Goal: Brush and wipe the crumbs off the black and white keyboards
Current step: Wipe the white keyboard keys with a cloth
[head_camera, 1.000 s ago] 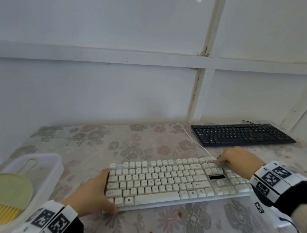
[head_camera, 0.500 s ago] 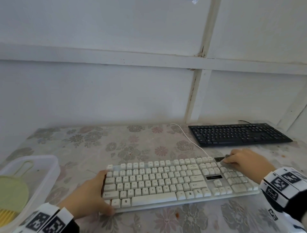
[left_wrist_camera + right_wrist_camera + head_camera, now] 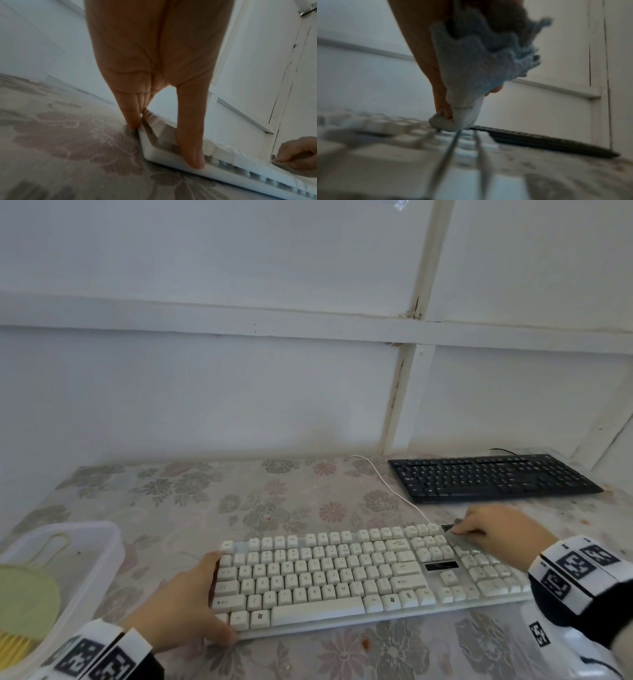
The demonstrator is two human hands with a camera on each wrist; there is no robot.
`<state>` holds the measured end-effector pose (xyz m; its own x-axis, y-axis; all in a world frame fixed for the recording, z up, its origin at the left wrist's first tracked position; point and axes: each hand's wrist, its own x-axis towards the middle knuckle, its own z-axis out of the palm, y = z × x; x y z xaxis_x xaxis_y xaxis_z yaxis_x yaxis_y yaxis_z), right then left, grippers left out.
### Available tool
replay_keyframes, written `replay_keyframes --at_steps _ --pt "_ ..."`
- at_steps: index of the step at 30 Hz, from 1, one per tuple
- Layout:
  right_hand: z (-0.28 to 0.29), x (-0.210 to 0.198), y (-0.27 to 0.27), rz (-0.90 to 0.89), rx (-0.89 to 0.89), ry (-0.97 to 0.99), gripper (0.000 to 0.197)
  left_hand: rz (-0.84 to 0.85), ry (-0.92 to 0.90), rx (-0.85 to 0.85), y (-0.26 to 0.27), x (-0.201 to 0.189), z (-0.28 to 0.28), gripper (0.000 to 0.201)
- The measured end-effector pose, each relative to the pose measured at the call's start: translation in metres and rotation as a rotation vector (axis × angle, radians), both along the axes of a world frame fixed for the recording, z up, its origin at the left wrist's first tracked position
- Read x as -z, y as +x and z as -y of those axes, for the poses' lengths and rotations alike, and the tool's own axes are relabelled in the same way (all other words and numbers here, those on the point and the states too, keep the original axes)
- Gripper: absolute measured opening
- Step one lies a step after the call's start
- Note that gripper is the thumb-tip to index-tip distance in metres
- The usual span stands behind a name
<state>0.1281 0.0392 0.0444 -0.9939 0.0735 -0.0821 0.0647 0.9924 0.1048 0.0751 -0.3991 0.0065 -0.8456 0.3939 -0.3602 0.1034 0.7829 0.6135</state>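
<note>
In the lower middle of the head view, the white keyboard (image 3: pixel 359 580) lies on the floral tablecloth (image 3: pixel 274 501), the left hand (image 3: pixel 185 614) gripping its left end; the black keyboard (image 3: pixel 489 477) sits right of centre. The left wrist view shows thumb and fingers (image 3: pixel 190 142) clasping that corner. Only the right wrist view reveals the blue cloth (image 3: pixel 481 65) bunched in the right hand (image 3: pixel 493 532), pressed on the keys.

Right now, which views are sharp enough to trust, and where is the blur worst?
Head view: mostly sharp, white keyboard legends readable, right hand slightly smeared, wall lines bowed by the wide lens. Left wrist view: left hand sharp, tablecloth blurring toward the bottom edge. Right wrist view: worst, dim and soft; cloth and black keyboard recognisable, near keys a blur.
</note>
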Motion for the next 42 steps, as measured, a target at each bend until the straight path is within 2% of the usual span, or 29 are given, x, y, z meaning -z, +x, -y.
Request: replay_keyframes --at_steps 8,11,15,21,24,28,34,38,42 --pt "-0.023 -0.007 0.012 0.031 0.197 0.114 0.023 -0.005 0.012 0.008 0.001 0.0 -0.001 0.109" --pt "-0.003 -0.018 0.006 -0.006 0.193 0.118 0.023 -0.01 0.016 0.01 0.002 -0.001 -0.001 0.106" --pt "0.077 -0.032 -0.014 0.029 0.043 -0.018 0.026 -0.014 0.002 0.01 0.001 -0.001 0.0 0.103" --pt "0.21 -0.025 -0.037 0.073 -0.278 -0.234 0.033 0.001 -0.007 -0.015 -0.002 0.004 0.001 0.111" --pt "0.264 -0.024 -0.042 0.109 -0.407 -0.227 0.031 0.009 0.003 -0.026 -0.005 0.007 0.003 0.111" --pt "0.302 -0.025 -0.041 0.034 -0.504 -0.111 0.02 0.022 -0.002 -0.028 -0.006 0.006 0.002 0.113" --pt "0.301 -0.009 -0.033 -0.006 -0.542 -0.057 0.022 -0.028 -0.058 -0.002 -0.005 0.006 0.001 0.105" --pt "0.263 -0.007 -0.029 0.035 -0.491 -0.051 0.019 -0.016 0.012 -0.015 -0.006 0.009 0.002 0.107" --pt "0.231 -0.014 -0.021 0.052 -0.439 -0.005 0.019 -0.03 -0.002 -0.002 -0.005 0.009 0.002 0.105"
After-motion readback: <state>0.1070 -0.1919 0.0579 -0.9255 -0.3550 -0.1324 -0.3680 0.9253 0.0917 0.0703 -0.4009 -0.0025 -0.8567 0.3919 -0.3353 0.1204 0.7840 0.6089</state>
